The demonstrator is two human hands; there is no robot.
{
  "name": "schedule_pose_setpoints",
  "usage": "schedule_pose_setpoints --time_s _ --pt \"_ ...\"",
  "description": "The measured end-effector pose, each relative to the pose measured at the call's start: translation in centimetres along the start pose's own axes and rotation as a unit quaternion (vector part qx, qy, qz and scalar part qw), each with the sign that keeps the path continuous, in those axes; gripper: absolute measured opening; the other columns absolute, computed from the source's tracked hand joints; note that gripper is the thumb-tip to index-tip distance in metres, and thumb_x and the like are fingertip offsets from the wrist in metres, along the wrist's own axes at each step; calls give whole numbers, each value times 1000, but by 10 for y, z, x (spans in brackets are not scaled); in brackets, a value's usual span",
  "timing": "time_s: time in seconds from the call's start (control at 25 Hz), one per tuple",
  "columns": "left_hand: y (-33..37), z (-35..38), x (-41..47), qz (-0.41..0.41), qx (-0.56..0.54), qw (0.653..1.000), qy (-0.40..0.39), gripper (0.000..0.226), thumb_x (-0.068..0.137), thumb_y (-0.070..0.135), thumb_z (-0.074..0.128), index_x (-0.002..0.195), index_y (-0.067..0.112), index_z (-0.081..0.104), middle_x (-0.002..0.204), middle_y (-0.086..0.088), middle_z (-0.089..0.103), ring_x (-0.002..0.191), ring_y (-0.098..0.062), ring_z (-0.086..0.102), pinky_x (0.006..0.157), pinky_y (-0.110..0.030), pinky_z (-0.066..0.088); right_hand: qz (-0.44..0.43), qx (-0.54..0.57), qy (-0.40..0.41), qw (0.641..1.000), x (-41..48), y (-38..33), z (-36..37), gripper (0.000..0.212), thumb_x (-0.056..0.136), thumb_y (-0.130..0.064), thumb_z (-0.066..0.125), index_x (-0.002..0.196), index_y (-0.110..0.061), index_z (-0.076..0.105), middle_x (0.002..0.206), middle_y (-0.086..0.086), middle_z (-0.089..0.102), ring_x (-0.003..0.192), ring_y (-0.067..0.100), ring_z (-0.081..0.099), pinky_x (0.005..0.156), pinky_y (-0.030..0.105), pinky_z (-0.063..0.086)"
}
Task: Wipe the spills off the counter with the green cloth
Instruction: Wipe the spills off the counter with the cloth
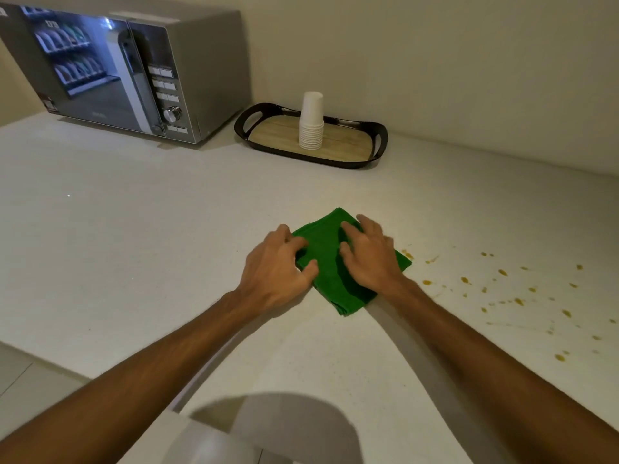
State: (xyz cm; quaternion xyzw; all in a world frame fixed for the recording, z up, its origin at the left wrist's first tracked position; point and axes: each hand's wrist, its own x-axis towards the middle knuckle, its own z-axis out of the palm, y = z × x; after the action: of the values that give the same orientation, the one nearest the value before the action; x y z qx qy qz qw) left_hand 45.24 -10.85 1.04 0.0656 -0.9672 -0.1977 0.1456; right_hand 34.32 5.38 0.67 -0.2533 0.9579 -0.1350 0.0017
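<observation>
A folded green cloth lies flat on the white counter, near the middle. My left hand rests on the cloth's left edge, its fingers curled onto the fabric. Palm down, my right hand presses on the cloth's right half with its fingers spread. Orange-brown spills speckle the counter to the right of the cloth as several small drops and smears. The nearest drops lie just past the cloth's right corner.
A grey microwave stands at the back left against the wall. To its right, a dark-rimmed tray holds a stack of white paper cups. The counter's front edge runs along the lower left, with floor below.
</observation>
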Motion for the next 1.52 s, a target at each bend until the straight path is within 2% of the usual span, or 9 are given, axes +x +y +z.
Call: schedule_pose_setpoints --time_s 0.12,0.28,0.56,0.84,1.04,1.16,1.28,1.36,1.52 --pt "-32 5 15 -16 44 999 12 55 96 48 34 136 16 55 131 -8 51 117 -24 47 90 -36 37 82 -12 -79 993 -1 -34 29 72 98 -68 16 160 -33 6 168 17 0 154 40 -3 119 66 -3" --pt "-62 21 27 -41 64 995 -70 57 104 41 17 155 18 29 163 -12 21 150 -29 17 120 -49 14 57 -84 -86 991 0 -32 46 81 86 -82 -3 157 -42 -10 167 14 -16 152 41 -19 111 75 -15" --pt "-72 35 40 -34 114 982 -147 63 101 52 5 158 27 -3 166 -2 -10 152 -24 -13 121 -52 -9 -76 -129 -132 980 57 51 22 79 80 -87 -6 151 -54 -16 166 1 -21 153 28 -20 118 69 -7" --pt "-70 39 39 -29 160 976 -148 74 89 59 -12 156 29 -12 165 -1 -16 151 -24 -17 121 -53 -7 174 -70 -92 978 102 60 19 87 84 -84 -2 158 -40 -6 168 9 -13 153 37 -15 113 74 -9" --pt "-73 43 39 -27 156 978 -138 66 96 56 -3 156 29 -11 166 -1 -14 152 -22 -16 121 -52 -8 -42 -94 -123 987 -2 22 24 78 87 -82 -2 156 -46 -10 166 6 -21 152 31 -22 117 68 -11" --pt "-74 45 39 -28 153 979 -133 69 96 61 -3 157 30 -10 165 0 -14 152 -21 -15 121 -51 -9 -241 -111 -152 952 -69 36 14 70 96 -75 15 155 -47 -11 167 1 -19 153 25 -23 120 59 -16" --pt "-73 45 39 -33 155 979 -131 73 93 67 -4 157 31 -10 165 1 -14 152 -21 -16 121 -50 -9 -331 -139 -152 921 -46 80 3 70 96 -72 16 157 -45 -8 168 -4 -17 154 22 -19 120 58 -15" --pt "-73 44 38 -36 152 979 -130 75 92 69 -5 157 31 -9 165 2 -14 152 -20 -16 122 -50 -9 -280 -150 -137 938 -2 104 3 70 92 -76 4 155 -49 -11 168 -6 -17 155 23 -16 121 61 -10" --pt "-71 44 38 -35 154 979 -132 76 91 70 -5 157 32 -9 165 2 -15 152 -20 -17 122 -50 -8 51 -110 -76 990 75 141 -2 82 85 -84 -3 157 -46 -4 169 2 -8 155 30 -8 118 69 -5"
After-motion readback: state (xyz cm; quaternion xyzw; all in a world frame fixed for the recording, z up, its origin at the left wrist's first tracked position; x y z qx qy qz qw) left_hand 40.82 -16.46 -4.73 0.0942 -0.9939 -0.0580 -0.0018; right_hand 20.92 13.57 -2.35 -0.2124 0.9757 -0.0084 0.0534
